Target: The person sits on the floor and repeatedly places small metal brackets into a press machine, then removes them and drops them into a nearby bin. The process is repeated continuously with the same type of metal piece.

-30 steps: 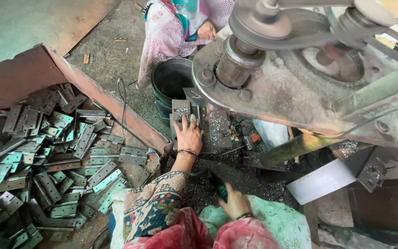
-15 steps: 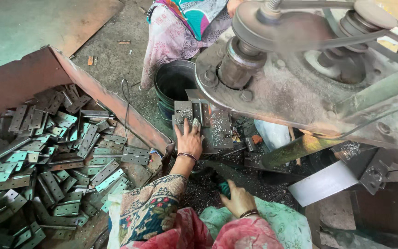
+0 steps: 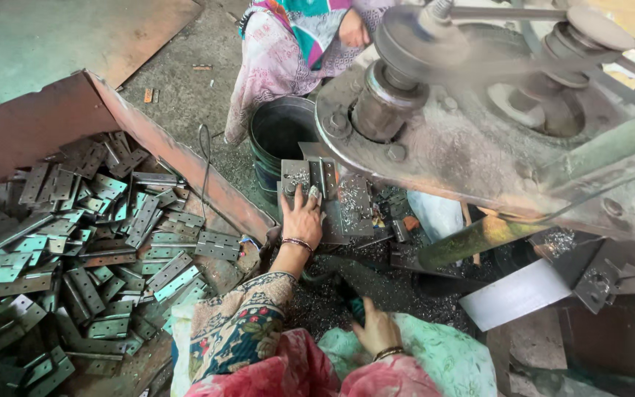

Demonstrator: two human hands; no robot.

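Our left hand [image 3: 303, 219] has stayed pressed on the hinge [image 3: 323, 179] under the machine [image 3: 464, 140], grip holding it flat, while our right hand [image 3: 376, 329] keeps its grip closed around the green handle [image 3: 355, 307] below.

Daylight was soft and even, no hard shadows anywhere. The concrete floor [image 3: 178, 95] upper left read pale and flat. The pile of metal hinges [image 3: 90, 242] caught a cool greenish sheen, with edges crisp. The deepest shade sat under the machine body [image 3: 464, 147], where the black bucket [image 3: 281, 136] and the gap below the green bar [image 3: 472, 239] went nearly black. The spinning pulley and belt [image 3: 479, 62] were smeared by motion blur, while all else stayed sharp. The top right corner was washed out and bright. Wide-lens stretch showed at the frame edges, and the sleeve [image 3: 237, 331] near the bottom was slightly soft.
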